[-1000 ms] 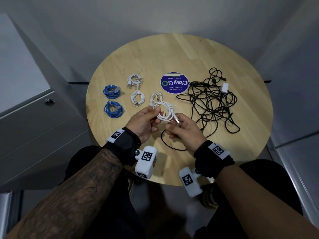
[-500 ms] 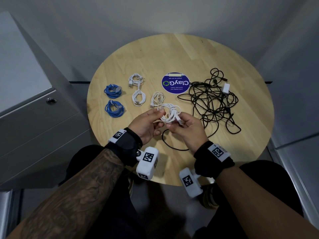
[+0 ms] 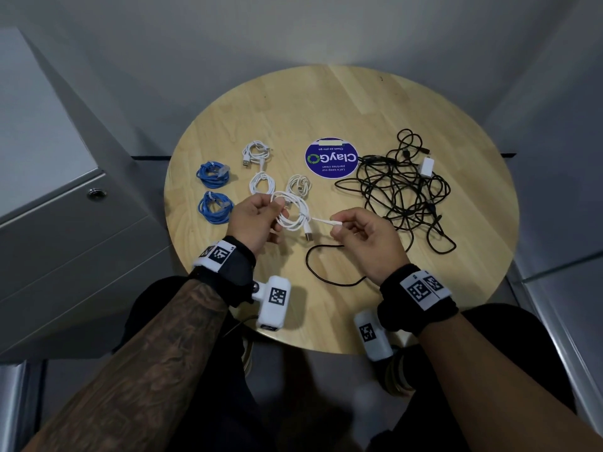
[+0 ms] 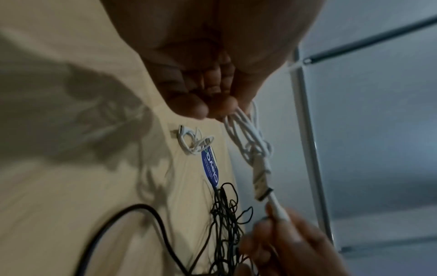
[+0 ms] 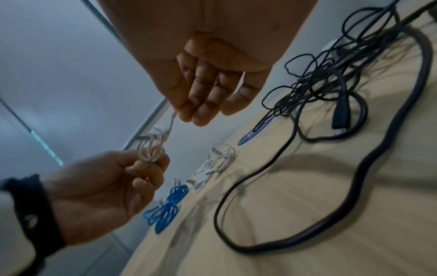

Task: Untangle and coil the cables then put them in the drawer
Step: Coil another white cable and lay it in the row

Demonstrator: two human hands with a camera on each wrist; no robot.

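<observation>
- white cable coil (image 3: 291, 213) is held above the round wooden desk (image 3: 375, 102), pinched in your left hand (image 3: 255, 220).
- your right hand (image 3: 365, 236) pinches the coil's loose end, drawn out sideways.
- tangled black cables (image 3: 396, 190) lie at the right.
- blue coils (image 3: 213, 190) and small white coils (image 3: 261, 168) lie at the left, beside the closed drawer unit (image 3: 65, 223).

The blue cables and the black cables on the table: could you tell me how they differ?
The blue cables lie as two separate tidy coils on the left; the black cables sprawl in one loose tangle on the right, covering far more table. Neither is being held.
</observation>
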